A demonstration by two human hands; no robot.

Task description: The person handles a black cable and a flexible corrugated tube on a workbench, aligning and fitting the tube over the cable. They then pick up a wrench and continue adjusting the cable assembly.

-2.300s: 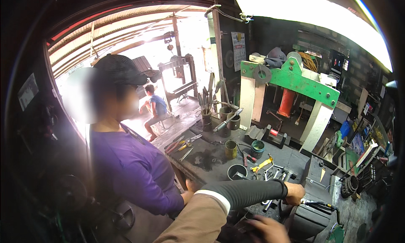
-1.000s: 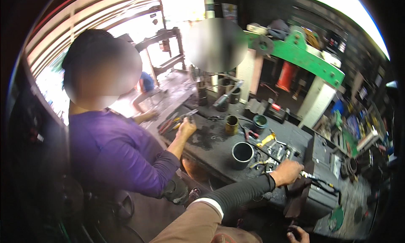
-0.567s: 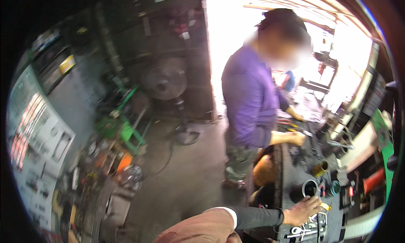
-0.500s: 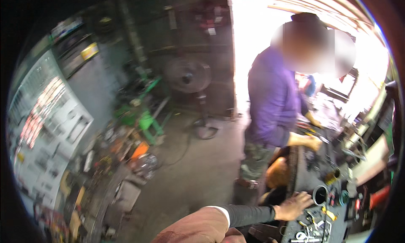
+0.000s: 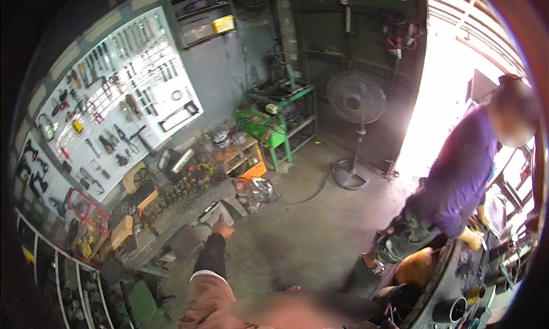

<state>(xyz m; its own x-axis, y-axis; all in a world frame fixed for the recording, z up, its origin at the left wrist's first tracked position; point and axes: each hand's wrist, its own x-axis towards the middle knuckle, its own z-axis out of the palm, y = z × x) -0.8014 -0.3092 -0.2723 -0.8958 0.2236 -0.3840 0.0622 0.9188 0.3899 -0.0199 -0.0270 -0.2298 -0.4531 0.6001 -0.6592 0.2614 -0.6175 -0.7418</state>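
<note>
My left hand (image 5: 224,228) reaches out at lower centre, its sleeve black below a brown upper sleeve. One finger looks stretched out and the others are partly curled; nothing shows in the hand. In the picture, just past the fingertip, lies a grey flat-sided piece (image 5: 220,213) at the end of a low workbench (image 5: 171,221). I cannot tell whether the finger touches it. Beside that piece is a crumpled clear plastic bag (image 5: 255,193). My right hand is out of view.
A pegboard of hand tools (image 5: 131,97) hangs at left. A green metal stand (image 5: 281,136) and a pedestal fan (image 5: 353,103) stand farther back. On the right, a person in purple (image 5: 460,172) leans over a dark bench (image 5: 434,280) that holds a round metal cylinder (image 5: 450,310).
My view has swung left. My left hand, previously spread over the right-hand bench beside the cylinder, is off it and now stretches toward the low bench. The person in purple leans farther forward.
</note>
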